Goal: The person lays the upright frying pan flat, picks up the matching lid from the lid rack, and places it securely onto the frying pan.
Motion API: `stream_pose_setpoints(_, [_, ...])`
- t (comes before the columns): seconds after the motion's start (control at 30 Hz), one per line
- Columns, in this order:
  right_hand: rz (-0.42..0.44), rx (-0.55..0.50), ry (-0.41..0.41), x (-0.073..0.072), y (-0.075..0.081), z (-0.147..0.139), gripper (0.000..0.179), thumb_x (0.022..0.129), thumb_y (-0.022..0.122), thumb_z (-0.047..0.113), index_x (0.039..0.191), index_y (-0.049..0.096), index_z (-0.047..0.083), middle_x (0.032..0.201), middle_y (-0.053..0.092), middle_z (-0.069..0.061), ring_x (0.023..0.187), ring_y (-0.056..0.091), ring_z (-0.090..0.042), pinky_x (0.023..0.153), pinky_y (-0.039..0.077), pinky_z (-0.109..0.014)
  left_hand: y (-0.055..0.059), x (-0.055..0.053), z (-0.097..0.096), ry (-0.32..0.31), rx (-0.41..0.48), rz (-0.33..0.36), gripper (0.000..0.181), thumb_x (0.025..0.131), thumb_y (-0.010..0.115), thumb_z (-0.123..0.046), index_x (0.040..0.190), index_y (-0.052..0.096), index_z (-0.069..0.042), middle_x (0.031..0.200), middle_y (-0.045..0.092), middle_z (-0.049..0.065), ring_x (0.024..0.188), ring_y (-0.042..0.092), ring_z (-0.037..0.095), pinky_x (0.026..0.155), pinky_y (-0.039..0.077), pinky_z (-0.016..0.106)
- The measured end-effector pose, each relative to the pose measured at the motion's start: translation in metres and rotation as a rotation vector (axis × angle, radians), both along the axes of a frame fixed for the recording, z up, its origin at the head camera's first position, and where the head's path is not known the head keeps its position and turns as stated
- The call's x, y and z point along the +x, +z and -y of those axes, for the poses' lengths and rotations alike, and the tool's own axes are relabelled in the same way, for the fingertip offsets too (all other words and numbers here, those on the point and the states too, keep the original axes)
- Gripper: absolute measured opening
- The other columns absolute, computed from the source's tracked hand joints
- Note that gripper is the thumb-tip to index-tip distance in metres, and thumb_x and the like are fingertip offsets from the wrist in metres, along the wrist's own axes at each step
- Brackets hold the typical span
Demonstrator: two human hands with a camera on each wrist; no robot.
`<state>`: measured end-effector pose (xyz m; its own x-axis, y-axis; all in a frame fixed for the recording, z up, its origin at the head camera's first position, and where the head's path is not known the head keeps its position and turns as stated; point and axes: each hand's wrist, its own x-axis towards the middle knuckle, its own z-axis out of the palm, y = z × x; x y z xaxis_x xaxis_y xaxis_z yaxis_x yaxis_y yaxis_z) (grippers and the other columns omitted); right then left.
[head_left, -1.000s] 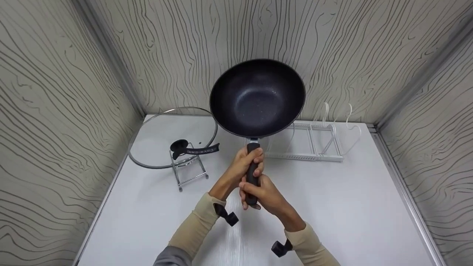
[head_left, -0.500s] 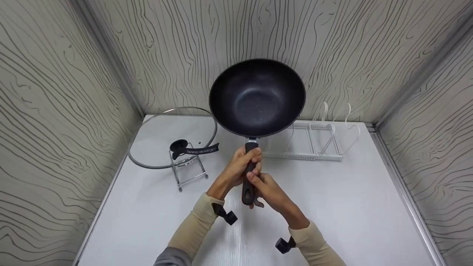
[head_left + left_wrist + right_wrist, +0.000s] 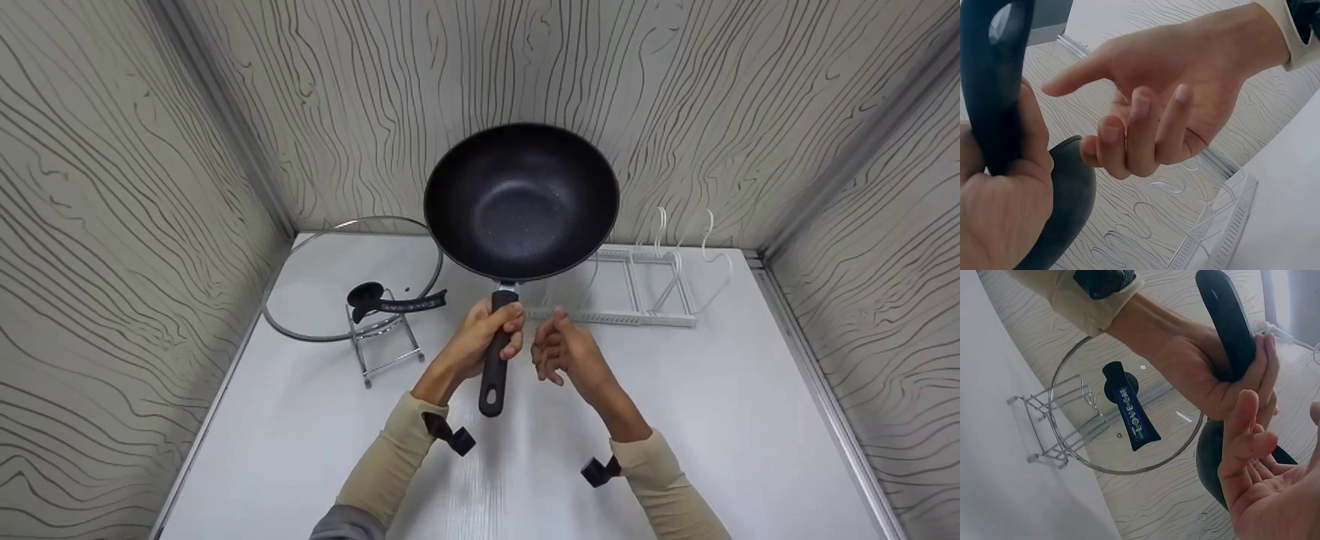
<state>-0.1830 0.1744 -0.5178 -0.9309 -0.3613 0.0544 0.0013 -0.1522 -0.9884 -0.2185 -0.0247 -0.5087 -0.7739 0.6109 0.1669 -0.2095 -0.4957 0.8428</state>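
Because its weight hangs out ahead of the wrist, the pan (image 3: 521, 202) is gripped by the left hand (image 3: 480, 337) high on the handle (image 3: 492, 375), probably for better control; in the head view it is raised above the white table (image 3: 712, 420), its hollow facing the wearer. Just beside the handle, the right hand (image 3: 574, 356) holds nothing, fingers loosely bent. One pan, one glass lid (image 3: 326, 277), one wire stand (image 3: 392, 364) and one white rack (image 3: 630, 319) show; the pan partly hides the rack, so its loops cannot be surely counted.

From the left wrist, the left hand's fingers wrap the handle, while the right hand's thumb stands away from four bent fingers.

From the right wrist, the lid sits tilted up in the stand, which seemingly props it on edge; it carries one black knob (image 3: 1131, 405) with lettering.
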Motion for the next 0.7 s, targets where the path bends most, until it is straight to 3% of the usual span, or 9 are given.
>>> stream_pose_setpoints(0.17, [0.054,-0.048,-0.147,-0.016,0.005,-0.017,0.062,0.112,0.036,0.061,0.095,0.056,0.005,0.076,0.066,-0.005,0.058,0.063,-0.016,0.044,0.043,-0.022,0.000,0.001,0.004,-0.001,-0.011,-0.002,0.025,0.113,0.043,-0.011,0.088,0.047,-0.011,0.070,0.047,-0.010,0.047,0.056,-0.001,0.046,0.042,0.015])
stream_pose_setpoints(0.4, [0.076,-0.024,-0.298,-0.039,0.009,-0.044,0.063,0.112,0.033,0.060,0.101,0.055,0.002,0.087,0.067,-0.009,0.069,0.068,-0.021,0.047,0.044,-0.023,0.001,0.002,0.008,-0.007,-0.035,-0.021,0.024,0.112,0.044,-0.011,0.088,0.044,-0.011,0.070,0.045,-0.010,0.046,0.055,-0.001,0.045,0.043,0.015])
stream_pose_setpoints(0.53, [0.062,0.007,-0.338,-0.050,0.010,-0.059,0.067,0.112,0.033,0.062,0.110,0.055,-0.001,0.098,0.070,-0.011,0.080,0.072,-0.023,0.053,0.050,-0.025,0.002,0.002,0.010,-0.030,-0.030,-0.015,0.022,0.112,0.044,-0.011,0.090,0.043,-0.011,0.070,0.044,-0.010,0.046,0.055,0.000,0.045,0.043,0.015])
stream_pose_setpoints(0.7, [0.028,0.043,-0.338,-0.064,0.011,-0.078,0.070,0.112,0.034,0.060,0.119,0.055,-0.007,0.111,0.072,-0.013,0.094,0.074,-0.022,0.071,0.060,-0.029,0.003,0.003,0.013,-0.049,-0.041,-0.011,0.019,0.112,0.045,-0.011,0.093,0.043,-0.012,0.070,0.044,-0.010,0.045,0.055,0.000,0.044,0.043,0.016])
